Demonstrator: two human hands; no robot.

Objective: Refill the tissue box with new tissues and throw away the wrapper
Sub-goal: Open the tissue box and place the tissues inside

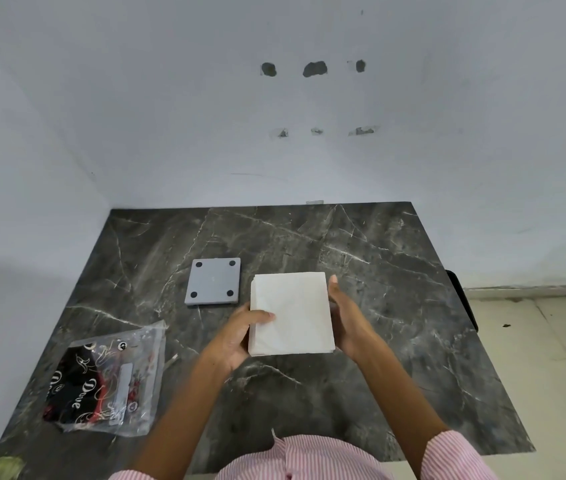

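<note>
You have the tissues between both hands, lifted a little above the table: your left hand cups the near left edge with the thumb lying over the top sheet, and your right hand lies flat along the right edge with its fingers stretched toward the far corner. Both hands are closed on the stack, not spread. The wrapper lies empty, as far as can be told, at the near left of the table, well apart from your hands. The grey plate with four dark feet sits just beyond the stack on its left; it looks like the box's base turned upside down, and no box body can be seen, so check where it is before you move. To do this step well, I'd judge you should keep the stack squared: press the two sides evenly so the sheets don't fan out, and keep your thumb light so the top sheet doesn't crease or slide. Keep the stack level as you carry it. Line up its edges with the box before you let go, and release both sides together. Leave the wrapper for last.
</note>
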